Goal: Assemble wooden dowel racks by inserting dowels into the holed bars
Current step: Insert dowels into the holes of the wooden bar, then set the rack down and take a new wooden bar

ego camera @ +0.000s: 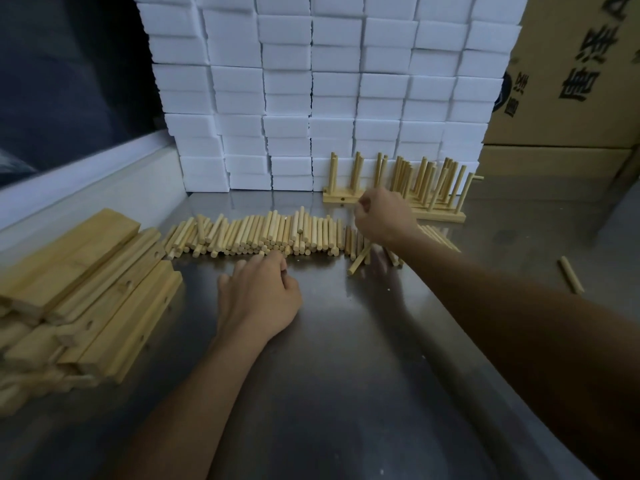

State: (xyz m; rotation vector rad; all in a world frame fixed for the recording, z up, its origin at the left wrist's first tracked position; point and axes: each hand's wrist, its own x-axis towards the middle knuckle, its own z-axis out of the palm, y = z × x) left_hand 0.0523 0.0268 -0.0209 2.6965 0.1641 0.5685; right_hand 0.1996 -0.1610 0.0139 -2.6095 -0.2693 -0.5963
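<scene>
A long heap of loose wooden dowels (263, 233) lies across the middle of the steel table (339, 358). My left hand (258, 294) rests on the table at the heap's near edge, fingers curled, fingertips touching the dowel ends. My right hand (382, 216) hovers over the heap's right end, fingers curled; whether it holds a dowel is hidden. Just behind it stand assembled racks (408, 183) with upright dowels in holed bars. A stack of holed bars (86, 289) lies at the left.
A wall of white foam blocks (322, 88) stands behind the dowels. Cardboard boxes (568, 81) are stacked at the back right. One stray dowel (571, 279) lies on the table at the right. A white ledge runs along the left side.
</scene>
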